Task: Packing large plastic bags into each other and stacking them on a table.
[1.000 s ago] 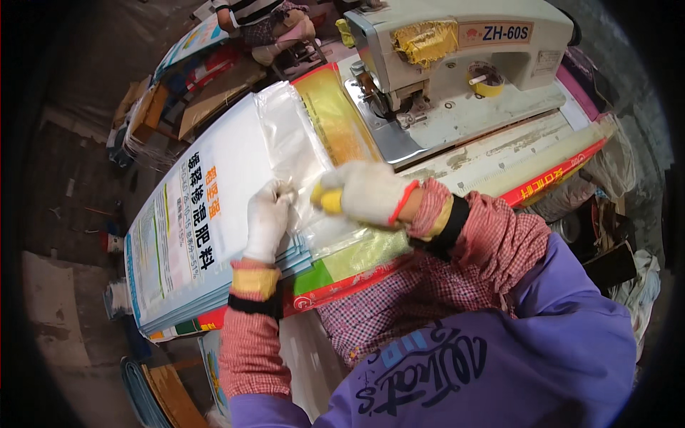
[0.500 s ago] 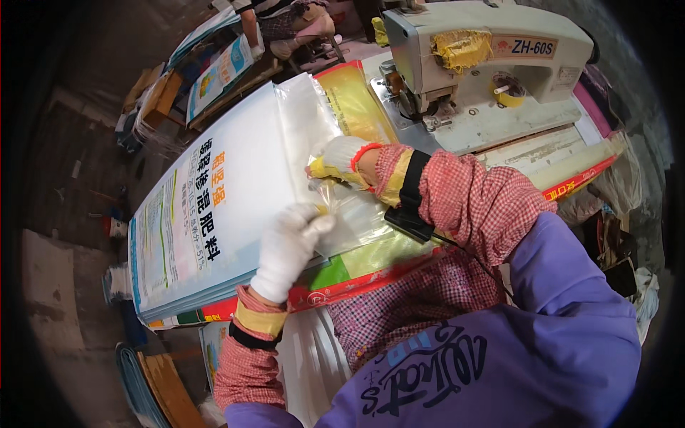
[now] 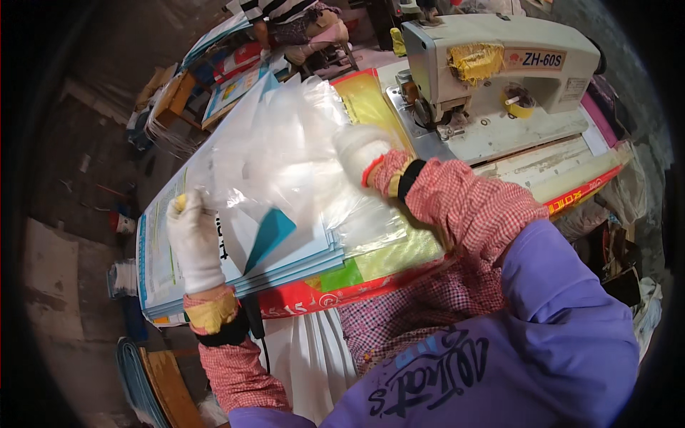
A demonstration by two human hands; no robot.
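A stack of printed woven bags (image 3: 168, 278) lies flat in front of me, white with blue and red edges. Over it a clear plastic liner bag (image 3: 285, 153) is spread and lifted. My left hand (image 3: 193, 239), in a white glove, grips the liner's near left corner above the stack. My right hand (image 3: 360, 150), also gloved, holds the liner's right side, partly veiled by the plastic. A teal corner (image 3: 271, 235) of a bag shows through the liner.
A cream industrial sewing machine (image 3: 499, 71) stands on its table at the upper right, with yellow and red bags (image 3: 578, 192) under it. Another person sits at the top (image 3: 292, 21) among more bag piles (image 3: 214, 85). Folded bags lie at the lower left (image 3: 153, 378).
Both hands were close together pinching at the bag mouth. They have since drawn apart, left hand toward me and left, right hand up, spreading the clear liner open over the stack.
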